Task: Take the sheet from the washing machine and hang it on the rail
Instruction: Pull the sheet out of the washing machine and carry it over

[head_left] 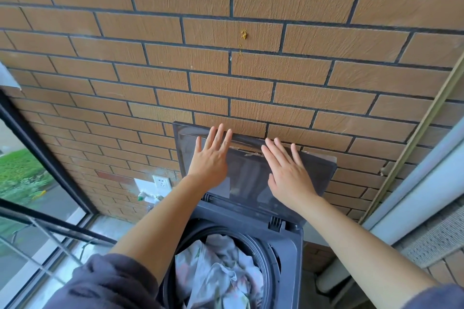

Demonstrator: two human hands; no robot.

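The sheet (218, 273) is lying crumpled in the washing machine (293, 258) drum. Beyond it, the left hand (211, 158) and right hand (288, 173) are pressing flat-fingered on the raised lid (319, 170), gripping nothing. Pushing evenly should be settling it securely against the brick wall (226, 70).

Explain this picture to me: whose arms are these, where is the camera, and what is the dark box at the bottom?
No robot here: a person wears one wide-angle camera on the head, looking forward and down, so you see their own arms. The left hand and right hand rest flat, uncurled, against the upright open lid of a top-loading washing machine that stands before a brick wall. Neither hand holds anything. Inside the drum lies the crumpled pale sheet, not yet taken out.
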